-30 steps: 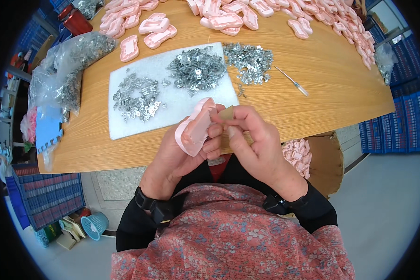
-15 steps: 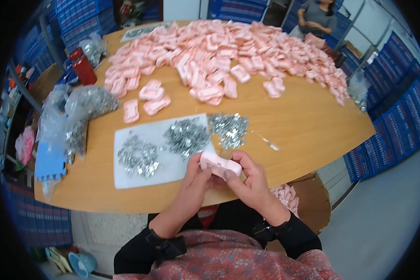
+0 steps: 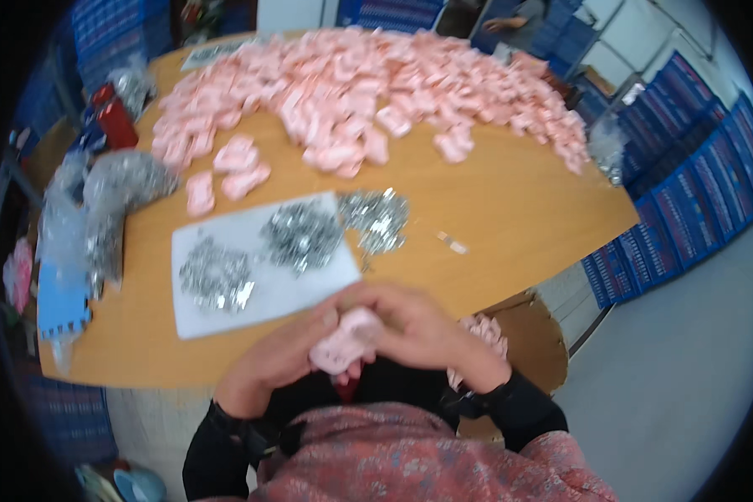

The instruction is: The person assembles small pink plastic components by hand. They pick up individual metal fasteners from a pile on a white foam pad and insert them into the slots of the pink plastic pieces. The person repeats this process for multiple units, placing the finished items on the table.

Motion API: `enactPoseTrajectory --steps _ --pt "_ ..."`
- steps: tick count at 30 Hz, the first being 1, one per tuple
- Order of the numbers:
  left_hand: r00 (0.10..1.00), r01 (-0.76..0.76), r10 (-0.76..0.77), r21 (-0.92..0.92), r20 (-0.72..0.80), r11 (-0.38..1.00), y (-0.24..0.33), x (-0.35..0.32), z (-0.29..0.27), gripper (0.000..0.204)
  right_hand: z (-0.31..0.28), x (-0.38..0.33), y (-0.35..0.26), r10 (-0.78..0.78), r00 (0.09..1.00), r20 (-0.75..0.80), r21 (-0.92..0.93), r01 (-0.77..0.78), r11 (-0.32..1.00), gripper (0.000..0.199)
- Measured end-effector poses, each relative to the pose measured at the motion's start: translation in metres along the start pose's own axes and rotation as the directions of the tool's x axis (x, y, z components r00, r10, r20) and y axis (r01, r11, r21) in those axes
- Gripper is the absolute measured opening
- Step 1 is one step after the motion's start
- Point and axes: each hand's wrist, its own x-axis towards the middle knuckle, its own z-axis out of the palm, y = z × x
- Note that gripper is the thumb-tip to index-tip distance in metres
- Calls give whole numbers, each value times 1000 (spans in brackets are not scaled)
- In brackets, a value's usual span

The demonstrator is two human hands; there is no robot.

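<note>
- The pink piece sits between the two hands, near the person's lap, in front of the table's near edge.
- Its long axis slants — lower end toward the person and to the left, upper end away and to the right.
- The left hand lies along the piece's left side, its fingers closed on it; pale fingertips show just below the lower end.
- The right hand comes in from the right and overlaps the upper end, so that end lies right under it; the lower end points away from it.
- Neither hand is clearly nearer: both are at the piece. Blur hides the right fingertips — whether they are clamped on the piece, or have something small between them, I cannot tell.
- Just beyond the hands lies a white sheet bearing two piles of metal parts, the left pile and the middle pile; a third pile lies by the sheet's right edge.
- Farther off on the wooden table, a large heap of pink pieces spreads well apart from the hands.
</note>
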Motion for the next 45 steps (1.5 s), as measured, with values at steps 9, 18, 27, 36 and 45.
enactPoseTrajectory --steps 9,18,27,36,45 --pt "981 10 -41 -165 -188 986 -24 -42 -18 61 10 42 39 185 980 -76 -228 -197 954 14" --pt "986 -17 -8 -144 -166 989 -26 -53 -32 52 73 117 49 -175 968 182 -342 229 911 18" --pt "949 -232 176 -202 -260 951 -33 -66 -35 62 97 139 61 -218 926 309 -431 340 836 15" --pt "868 -402 239 -331 -436 854 -27 -52 -36 52 56 105 31 161 982 101 -56 -156 986 14" --pt "874 -346 173 -331 -453 878 -28 -23 -23 58 54 69 31 106 992 65 15 -107 994 14"
